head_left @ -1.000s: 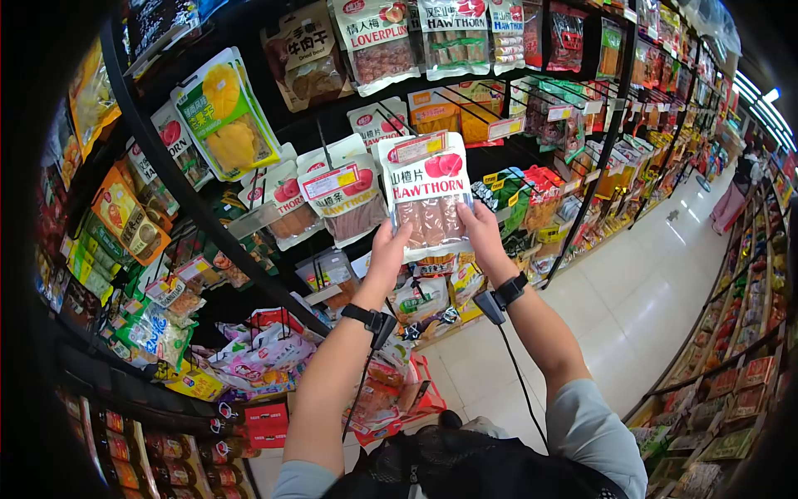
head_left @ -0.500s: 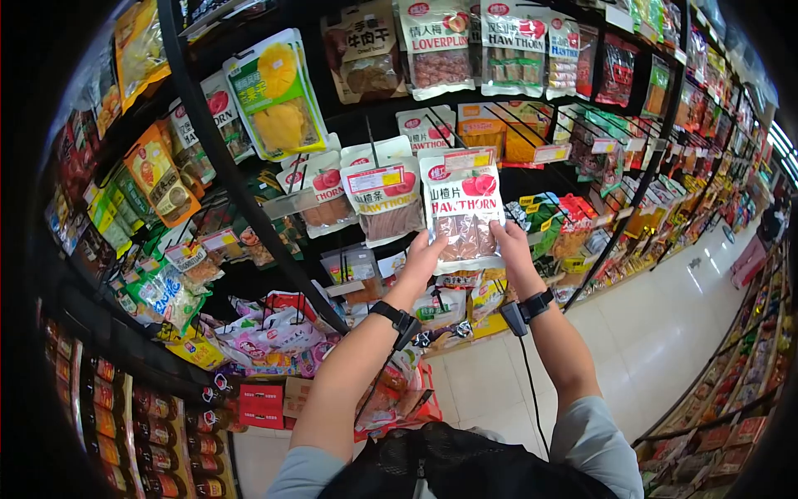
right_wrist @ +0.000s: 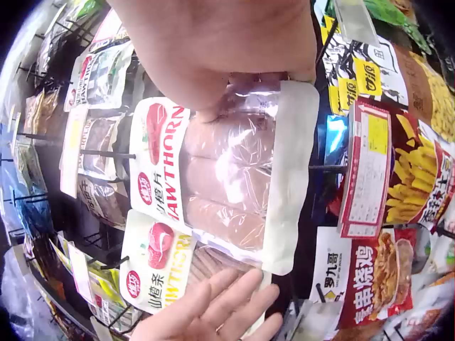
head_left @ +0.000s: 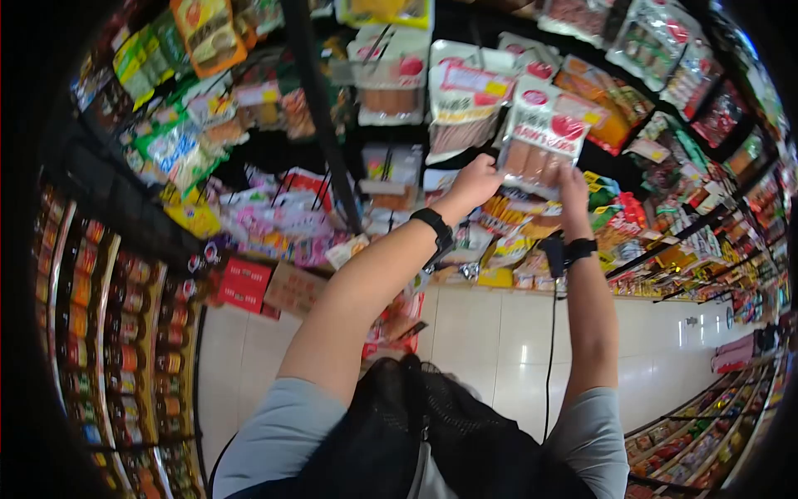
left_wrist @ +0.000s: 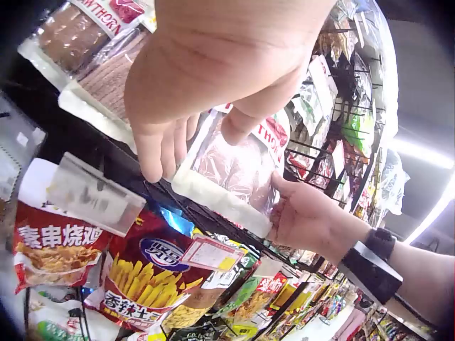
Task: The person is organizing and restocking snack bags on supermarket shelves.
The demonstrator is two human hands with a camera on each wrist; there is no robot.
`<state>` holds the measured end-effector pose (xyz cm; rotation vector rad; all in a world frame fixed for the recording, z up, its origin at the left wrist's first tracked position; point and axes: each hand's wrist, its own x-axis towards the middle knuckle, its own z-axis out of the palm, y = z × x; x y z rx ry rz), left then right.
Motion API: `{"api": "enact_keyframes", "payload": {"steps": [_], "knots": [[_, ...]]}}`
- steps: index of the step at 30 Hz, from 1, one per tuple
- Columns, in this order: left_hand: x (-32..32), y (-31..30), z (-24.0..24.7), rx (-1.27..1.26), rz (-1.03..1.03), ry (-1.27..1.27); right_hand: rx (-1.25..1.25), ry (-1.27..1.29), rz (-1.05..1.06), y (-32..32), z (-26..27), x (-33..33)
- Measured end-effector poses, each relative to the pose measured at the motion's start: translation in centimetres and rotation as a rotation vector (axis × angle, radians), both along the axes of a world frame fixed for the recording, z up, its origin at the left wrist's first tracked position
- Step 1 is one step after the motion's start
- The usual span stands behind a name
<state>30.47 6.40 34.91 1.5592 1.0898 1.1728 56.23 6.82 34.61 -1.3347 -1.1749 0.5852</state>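
A clear-fronted bag of hawthorn slices (head_left: 536, 154) with a red fruit print hangs out in front of the rack. My right hand (head_left: 573, 195) pinches its lower right edge; the thumb lies on the front and the other fingers are hidden behind. My left hand (head_left: 478, 180) is at the bag's lower left, its fingers (left_wrist: 167, 149) straight and spread away from the bag. In the right wrist view those fingers overlap a bag of hawthorn strips (right_wrist: 160, 263), which hangs beside the slices.
Black rack hooks carry more snack bags, including potato fries (left_wrist: 146, 277) below with a price tag (left_wrist: 213, 253). A black upright post (head_left: 320, 108) stands left. Shelves of jars (head_left: 125, 358) are at lower left, and red and brown boxes (head_left: 245, 283) lie near the tiled floor.
Both hands held the hawthorn slices bag earlier; now the left hand has let go and moved off its left edge. The view has swung, with the rack higher and the bag tilted.
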Motion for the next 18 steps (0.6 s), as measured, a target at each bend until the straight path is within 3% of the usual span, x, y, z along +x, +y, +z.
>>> {"api": "enact_keyframes", "payload": {"steps": [2, 10, 15, 18], "knots": [[-2.0, -2.1, 0.5, -0.026, -0.043, 0.041, 0.061, 0.277, 0.086, -1.1, 0.8, -1.6], [-11.0, -11.2, -3.7, -0.154, -0.290, -0.129, -0.042, 0.163, 0.100, -0.7, -0.3, 1.2], [-18.0, -16.5, -8.3, -0.251, -0.108, -0.119, 0.020, -0.084, -0.104, -4.1, -0.4, 0.2], [-21.2, -18.9, -9.5, -0.305, -0.006, -0.236, 0.226, -0.177, -0.168, -7.6, -0.8, -2.2]]}}
